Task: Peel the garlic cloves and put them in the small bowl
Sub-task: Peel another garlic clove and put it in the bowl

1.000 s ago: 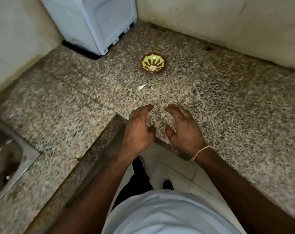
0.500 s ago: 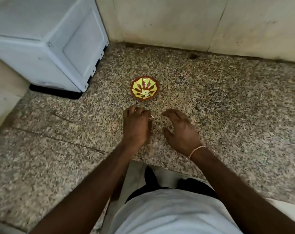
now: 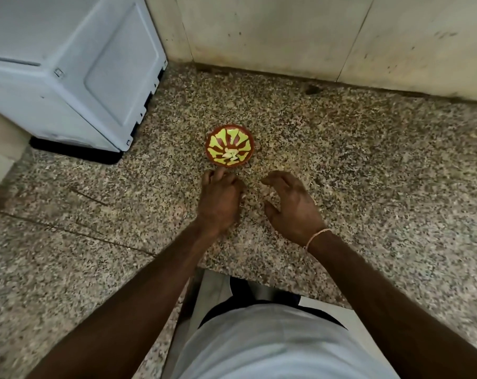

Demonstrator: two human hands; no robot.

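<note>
A speckled tabletop (image 3: 368,173) carried a small bowl (image 3: 230,146) holding peeled cloves, just beyond the fingers. The left hand (image 3: 218,201) curled downward, its contents hidden; the right hand (image 3: 292,206) hovered, fingers apart. Likely picking up another clove; peeling comes next.

small bowl (image 3: 230,148) upright, peeled garlic cloves (image 3: 230,156) inside
</note>
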